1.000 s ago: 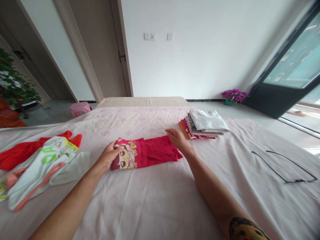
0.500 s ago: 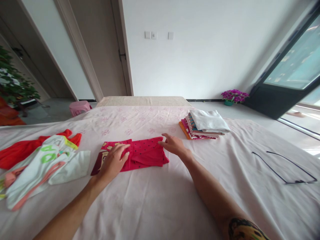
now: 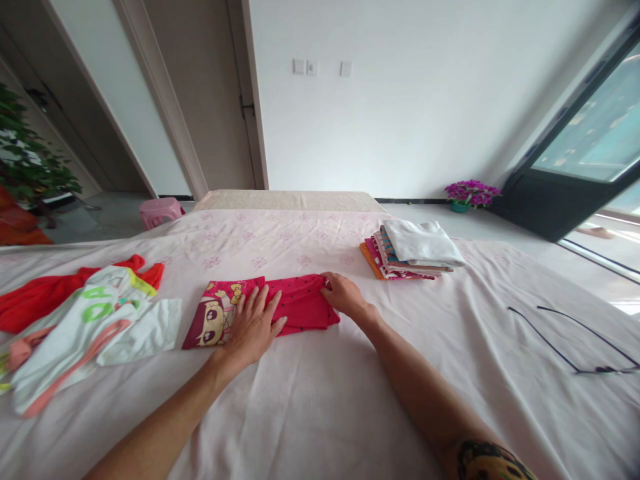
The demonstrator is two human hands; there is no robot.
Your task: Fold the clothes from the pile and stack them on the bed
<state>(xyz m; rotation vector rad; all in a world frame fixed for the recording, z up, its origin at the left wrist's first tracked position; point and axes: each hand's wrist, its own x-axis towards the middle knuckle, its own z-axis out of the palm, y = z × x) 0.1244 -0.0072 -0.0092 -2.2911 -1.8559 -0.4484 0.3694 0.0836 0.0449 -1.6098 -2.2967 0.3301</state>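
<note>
A red dotted garment with a cartoon print at its left end lies partly folded on the bedsheet in front of me. My left hand rests flat on its middle, fingers spread, beside the printed face. At the garment's far right corner my right hand pinches the edge of the cloth between thumb and fingers. The exact kind of garment cannot be made out in this fold.
To the left lie a rumpled white printed garment and a red garment. A stack of folded clothes stands at the right, back. Eyeglasses lie on the pale sheet at far right. A pink stool stands beyond.
My left hand has slid right across the garment and flattened, uncovering more of the cartoon print. My right hand has closed on the far right corner.
</note>
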